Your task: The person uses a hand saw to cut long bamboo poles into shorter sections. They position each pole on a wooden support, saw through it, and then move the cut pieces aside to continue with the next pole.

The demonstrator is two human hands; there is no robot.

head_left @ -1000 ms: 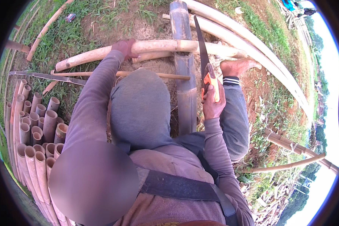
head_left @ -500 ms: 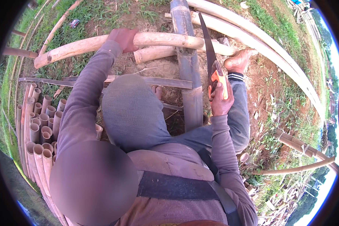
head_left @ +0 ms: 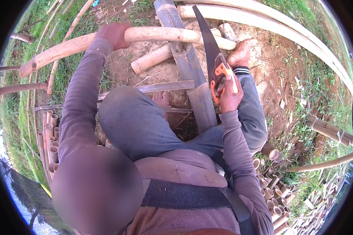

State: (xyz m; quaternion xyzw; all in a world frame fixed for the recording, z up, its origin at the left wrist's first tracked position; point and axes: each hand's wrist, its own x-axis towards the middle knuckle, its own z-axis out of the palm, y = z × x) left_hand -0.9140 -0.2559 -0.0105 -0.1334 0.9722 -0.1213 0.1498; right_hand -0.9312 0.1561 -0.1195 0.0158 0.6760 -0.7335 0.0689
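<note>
My left hand [head_left: 114,36] is wrapped round a pale bamboo pole [head_left: 157,34]. This pole lies crosswise over a dark, thick bamboo beam [head_left: 192,70], and its right end is by my bare right foot [head_left: 241,53]. In my right hand [head_left: 230,96] is a handsaw [head_left: 222,72] by its orange and dark handle. Its long dark blade points away from me and crosses the pole just right of the beam. Whether the teeth touch the pole I cannot tell. A shorter bamboo piece [head_left: 151,59] lies under the pole, left of the beam.
Long peeled bamboo poles [head_left: 262,21] curve across the far right. Flat strips [head_left: 164,86] lie in front of my left knee. Cut bamboo tubes [head_left: 51,133] stand at the left, and more tubes [head_left: 276,196] are heaped at the lower right. A tied pole bundle [head_left: 329,131] juts in at the right.
The whole view has shifted, bringing the tube heap at the lower right more into sight. Both hands keep their hold, and the saw still crosses the pole near its right end.
</note>
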